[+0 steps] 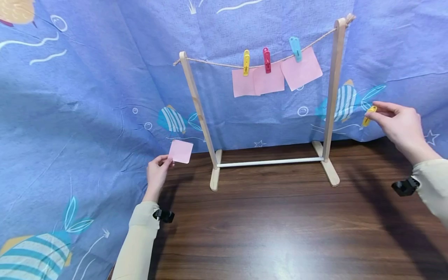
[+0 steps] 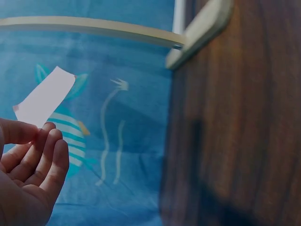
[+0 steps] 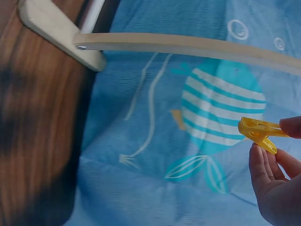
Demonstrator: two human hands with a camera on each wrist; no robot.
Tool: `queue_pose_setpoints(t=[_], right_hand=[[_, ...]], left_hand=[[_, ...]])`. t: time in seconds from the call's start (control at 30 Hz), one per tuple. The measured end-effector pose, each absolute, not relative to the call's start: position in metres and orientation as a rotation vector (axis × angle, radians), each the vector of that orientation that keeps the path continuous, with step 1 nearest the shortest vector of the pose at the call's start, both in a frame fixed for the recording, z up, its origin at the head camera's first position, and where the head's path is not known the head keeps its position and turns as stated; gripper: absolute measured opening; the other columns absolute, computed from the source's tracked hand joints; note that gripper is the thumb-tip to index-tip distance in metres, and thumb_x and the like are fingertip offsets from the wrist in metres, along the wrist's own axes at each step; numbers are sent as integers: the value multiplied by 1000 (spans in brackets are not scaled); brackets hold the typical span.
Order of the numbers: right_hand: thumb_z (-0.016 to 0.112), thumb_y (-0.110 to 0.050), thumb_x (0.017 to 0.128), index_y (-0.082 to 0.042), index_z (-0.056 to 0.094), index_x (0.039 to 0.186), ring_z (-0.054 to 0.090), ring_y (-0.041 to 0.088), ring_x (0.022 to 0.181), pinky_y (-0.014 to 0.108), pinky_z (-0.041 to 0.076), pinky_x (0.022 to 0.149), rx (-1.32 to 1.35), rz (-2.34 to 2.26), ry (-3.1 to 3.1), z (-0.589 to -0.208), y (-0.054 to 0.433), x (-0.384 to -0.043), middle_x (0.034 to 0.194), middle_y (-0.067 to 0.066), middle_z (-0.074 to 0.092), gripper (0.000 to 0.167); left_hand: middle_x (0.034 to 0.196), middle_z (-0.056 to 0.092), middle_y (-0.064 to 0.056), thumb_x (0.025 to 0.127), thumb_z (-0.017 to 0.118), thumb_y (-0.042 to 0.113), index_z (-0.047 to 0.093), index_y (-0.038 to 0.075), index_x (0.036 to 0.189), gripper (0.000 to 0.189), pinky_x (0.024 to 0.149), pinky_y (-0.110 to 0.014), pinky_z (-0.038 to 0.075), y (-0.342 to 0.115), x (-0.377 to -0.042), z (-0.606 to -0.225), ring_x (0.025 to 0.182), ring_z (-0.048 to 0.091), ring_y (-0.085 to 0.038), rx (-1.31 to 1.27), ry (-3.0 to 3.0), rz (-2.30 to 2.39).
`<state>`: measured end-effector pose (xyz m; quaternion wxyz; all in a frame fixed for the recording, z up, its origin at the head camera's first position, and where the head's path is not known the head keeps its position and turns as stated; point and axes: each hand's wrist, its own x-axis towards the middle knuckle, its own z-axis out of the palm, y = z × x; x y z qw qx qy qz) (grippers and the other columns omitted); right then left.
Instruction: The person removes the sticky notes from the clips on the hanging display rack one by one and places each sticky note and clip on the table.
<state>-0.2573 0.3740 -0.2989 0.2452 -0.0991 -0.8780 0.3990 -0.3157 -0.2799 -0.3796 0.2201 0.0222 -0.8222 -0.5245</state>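
My left hand (image 1: 158, 174) pinches a small pink paper square (image 1: 181, 151) by its lower corner, left of the wooden stand (image 1: 198, 109). In the left wrist view the paper (image 2: 46, 96) rises from between thumb and fingertips. Over on the right, my right hand (image 1: 402, 126) holds a yellow clothespin (image 1: 369, 116) between thumb and fingers, beyond the right post. The right wrist view shows the clothespin (image 3: 257, 131) gripped at its handle ends. Three pink papers hang from the twine (image 1: 213, 63), pinned by a yellow clothespin (image 1: 246, 63), a red one (image 1: 267, 60) and a light blue one (image 1: 295, 49).
The stand's two posts rise from flat wooden feet (image 1: 329, 171) on the dark wood table (image 1: 266, 217). A white rod (image 1: 269, 162) joins them low down. Behind hangs a blue cloth (image 1: 105, 97) with fish prints. The left two hanging papers overlap slightly.
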Motion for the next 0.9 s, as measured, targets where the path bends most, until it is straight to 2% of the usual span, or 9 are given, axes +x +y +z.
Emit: queue_pose_setpoints(t=[0.2,0.43,0.63,0.7,0.8,0.9], right_hand=[[64,-55,86,-14,56,136,38,-26,70,7,31,61,-306,1046,-2444,-323,379,-258,66,-53,40,66],[61,-60,86,-12,54,138,34,-27,72,9,31,67,-329,1053,-2507,-350,384,-257,66,-54,38,71],[60,-57,88,-5,56,134,33,-29,69,15,33,63,-286,1001,-2544,-370,383,-255,66,-56,34,70],[60,-55,89,-3,56,133,33,-29,67,16,34,61,-263,982,-2553,-375,383,-255,66,-56,33,69],[60,-54,90,-2,56,133,31,-30,68,17,35,61,-256,973,-2569,-381,385,-255,67,-57,31,68],[59,-54,90,-2,56,133,28,-30,70,18,35,63,-269,961,-2587,-387,386,-256,67,-57,28,68]], left_hand=[[90,73,-20,94,63,19,71,0,104,23,67,-20,55,-285,-318,-395,66,65,-2,112,-2362,-1340],[91,74,-18,93,62,19,71,2,104,23,60,-11,46,-288,-319,-409,75,70,-17,162,-2460,-1254],[81,74,-12,91,62,14,70,-2,103,22,55,-13,46,-290,-320,-420,64,67,-9,178,-2498,-1301],[78,73,-10,91,62,13,70,-3,102,21,55,-14,46,-290,-321,-423,64,67,-11,180,-2502,-1307],[78,73,-11,91,62,13,70,-3,103,21,59,-21,52,-291,-321,-425,69,70,-21,191,-2516,-1311],[83,73,-16,92,62,11,69,-6,104,22,65,-31,59,-291,-321,-428,71,70,-25,205,-2522,-1352]])
